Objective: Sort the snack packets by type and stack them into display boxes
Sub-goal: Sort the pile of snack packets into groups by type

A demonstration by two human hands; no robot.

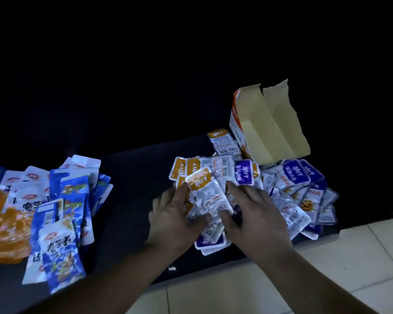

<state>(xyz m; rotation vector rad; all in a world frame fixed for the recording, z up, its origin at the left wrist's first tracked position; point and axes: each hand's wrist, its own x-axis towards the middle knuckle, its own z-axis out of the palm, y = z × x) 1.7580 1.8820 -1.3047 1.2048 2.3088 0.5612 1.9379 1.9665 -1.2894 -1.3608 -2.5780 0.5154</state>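
Observation:
A heap of small snack packets, some orange-topped [199, 179] and some purple-topped [244, 172], lies on a dark cloth [134, 177]. My left hand [175, 211] grips the left side of an orange-topped packet [208, 196] lifted off the heap, thumb along its edge. My right hand [256, 214] rests on the heap beside it, thumb against that packet's lower right corner, fingers spread over the purple ones. An open orange and white display box [254, 123] stands behind the heap, flaps up, its inside bare.
At the left lies a second pile of longer pouches, blue [61, 225] and orange [7, 227]. The dark cloth ends at a pale tiled floor [327, 268] in front. Everything behind the box is in darkness.

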